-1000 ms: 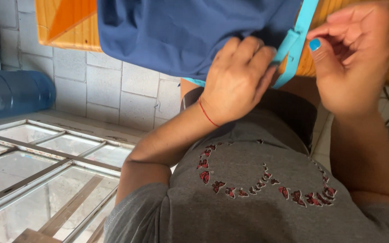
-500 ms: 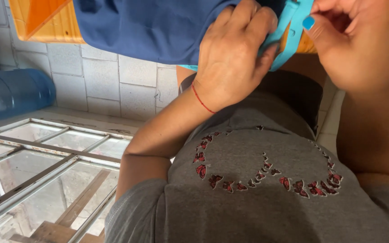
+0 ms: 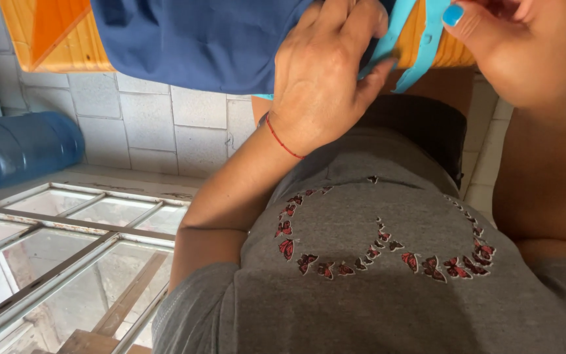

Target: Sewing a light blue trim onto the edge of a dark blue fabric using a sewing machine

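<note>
Tiled wall [image 3: 145, 124] behind; left hand [image 3: 325, 78] pinches navy cloth [image 3: 198, 39] at its right edge, turquoise strap [image 3: 420, 46] running steeply up just right of it, right hand [image 3: 525, 52] nearer, probably gripping it.

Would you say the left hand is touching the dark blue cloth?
Touching. The head view shows the left hand lying on the dark blue cloth, fingers curled over its edge by the light blue strip.

A dark blue garment [image 3: 198, 39] with a turquoise strap [image 3: 404, 39] hangs bunched at the frame's top.
</note>
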